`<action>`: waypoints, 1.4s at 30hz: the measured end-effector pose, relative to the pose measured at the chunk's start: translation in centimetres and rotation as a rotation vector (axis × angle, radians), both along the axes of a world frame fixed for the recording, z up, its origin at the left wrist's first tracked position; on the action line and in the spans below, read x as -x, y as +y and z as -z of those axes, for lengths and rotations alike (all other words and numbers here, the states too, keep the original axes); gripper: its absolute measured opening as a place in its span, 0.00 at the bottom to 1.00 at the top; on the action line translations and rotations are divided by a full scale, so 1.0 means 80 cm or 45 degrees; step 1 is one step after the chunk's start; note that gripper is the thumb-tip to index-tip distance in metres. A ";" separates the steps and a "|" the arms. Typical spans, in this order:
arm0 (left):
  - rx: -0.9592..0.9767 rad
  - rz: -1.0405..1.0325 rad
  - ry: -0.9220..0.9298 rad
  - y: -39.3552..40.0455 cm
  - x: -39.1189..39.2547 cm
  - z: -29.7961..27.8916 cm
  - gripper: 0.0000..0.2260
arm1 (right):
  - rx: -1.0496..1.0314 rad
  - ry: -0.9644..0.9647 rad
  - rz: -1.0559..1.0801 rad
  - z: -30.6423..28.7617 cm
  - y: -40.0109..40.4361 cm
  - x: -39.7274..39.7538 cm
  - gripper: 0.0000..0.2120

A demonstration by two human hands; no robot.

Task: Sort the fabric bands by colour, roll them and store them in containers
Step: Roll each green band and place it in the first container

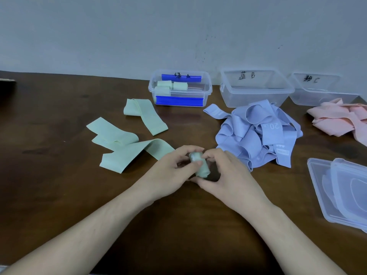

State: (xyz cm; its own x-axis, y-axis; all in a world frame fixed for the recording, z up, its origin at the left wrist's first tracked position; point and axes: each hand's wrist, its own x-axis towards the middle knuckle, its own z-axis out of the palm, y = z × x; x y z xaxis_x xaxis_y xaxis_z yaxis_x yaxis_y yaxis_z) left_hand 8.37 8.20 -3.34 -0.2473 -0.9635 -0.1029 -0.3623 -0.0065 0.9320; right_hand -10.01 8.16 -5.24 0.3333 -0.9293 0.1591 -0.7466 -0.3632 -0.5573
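Head view: left hand and right hand both pinch green roll on table, just left of blue pile. Roll looks nearly finished. Advice: keep turns tight, edges aligned, thumbs pinning tail. Container A, behind blue pile's left side, holds green rolls.

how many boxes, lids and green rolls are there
boxes: 3
lids: 2, stacked
green rolls: 4, three in the left box, one held by both hands
total: 9
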 end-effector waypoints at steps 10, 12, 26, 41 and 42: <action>0.023 0.045 -0.075 -0.048 -0.034 -0.017 0.28 | 0.150 -0.035 -0.080 -0.019 -0.038 -0.030 0.17; 0.047 0.046 -0.076 -0.063 -0.045 -0.023 0.29 | 0.226 -0.059 -0.081 -0.024 -0.049 -0.032 0.16; 0.172 0.173 -0.246 -0.193 -0.094 -0.062 0.34 | 0.479 0.336 -0.261 -0.082 -0.190 -0.066 0.19; 0.517 0.094 -0.573 -0.363 -0.141 -0.067 0.13 | 0.088 0.649 -0.031 -0.109 -0.363 -0.093 0.20; 0.554 0.122 -0.651 -0.374 -0.142 -0.064 0.14 | 0.053 0.672 -0.033 -0.104 -0.373 -0.095 0.20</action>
State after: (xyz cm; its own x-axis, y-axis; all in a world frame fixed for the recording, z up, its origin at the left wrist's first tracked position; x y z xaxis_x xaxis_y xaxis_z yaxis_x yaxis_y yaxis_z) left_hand 19.76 -21.72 1.80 -0.3571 -0.9198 0.1630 -0.7384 0.3848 0.5538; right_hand -2.44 -21.66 3.10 0.4008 -0.9162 0.0000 -0.9122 -0.3991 -0.0924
